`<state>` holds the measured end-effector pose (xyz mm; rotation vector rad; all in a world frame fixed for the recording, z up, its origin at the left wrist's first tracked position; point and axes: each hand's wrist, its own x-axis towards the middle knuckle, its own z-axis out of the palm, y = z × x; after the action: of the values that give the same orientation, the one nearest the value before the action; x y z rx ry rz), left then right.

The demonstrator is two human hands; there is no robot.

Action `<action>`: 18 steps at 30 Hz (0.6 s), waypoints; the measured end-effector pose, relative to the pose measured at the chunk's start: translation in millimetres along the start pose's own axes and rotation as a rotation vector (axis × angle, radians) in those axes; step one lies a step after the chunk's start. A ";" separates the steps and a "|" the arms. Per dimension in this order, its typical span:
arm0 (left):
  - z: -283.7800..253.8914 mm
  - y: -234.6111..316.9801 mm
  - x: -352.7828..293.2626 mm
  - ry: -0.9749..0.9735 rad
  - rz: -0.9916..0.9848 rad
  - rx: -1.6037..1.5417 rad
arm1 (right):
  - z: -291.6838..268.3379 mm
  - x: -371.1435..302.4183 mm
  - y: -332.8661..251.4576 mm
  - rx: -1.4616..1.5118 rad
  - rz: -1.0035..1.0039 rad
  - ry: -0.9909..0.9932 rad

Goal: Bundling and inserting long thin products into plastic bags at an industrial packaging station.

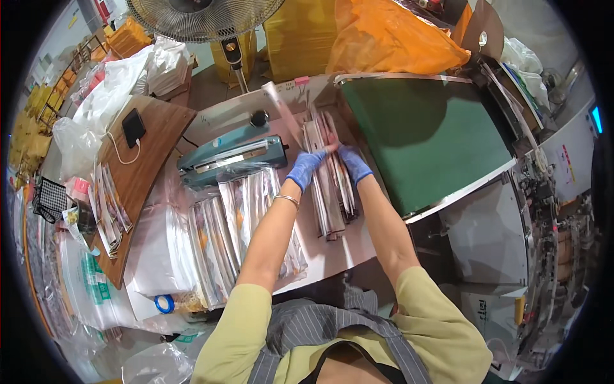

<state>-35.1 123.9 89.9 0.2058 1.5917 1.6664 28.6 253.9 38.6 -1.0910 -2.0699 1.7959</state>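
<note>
Flanking a long stack of glossy printed packets (327,205), two blue-gloved hands touch its upper part on the pale worktable (363,246). The left hand (307,166) lies at the stack's 11 o'clock side, motion-blurred, so whether its fingers grasp anything cannot be told; the right hand (353,165) sits at 1 o'clock, fingers partly hidden, its grip equally unclear. Seen from the stack, a teal impulse sealer (233,159) stands near at 10 o'clock, and a row of plastic-sleeved packets (214,240) takes up 8 o'clock. At 2 o'clock a green panel (428,144) with a pale metal edge bounds the table. Bare tabletop shows as a narrow strip at 7 o'clock and a wider patch at 5, reaching the front edge
</note>
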 end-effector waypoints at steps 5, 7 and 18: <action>-20.3 2.4 -71.6 -0.295 -0.311 -0.064 | -13.1 -98.1 -22.6 0.838 0.388 -0.474; -8.1 -0.1 -103.2 -0.229 -0.248 -0.113 | -16.3 -117.9 -8.7 0.798 0.343 -0.500; -6.0 65.7 -144.3 -0.467 0.814 0.368 | -55.7 -185.1 -106.5 0.274 -0.814 -0.244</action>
<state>28.8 35.6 205.3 1.4789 1.5095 1.6717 150.0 181.0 207.8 0.0717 -1.8822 1.7190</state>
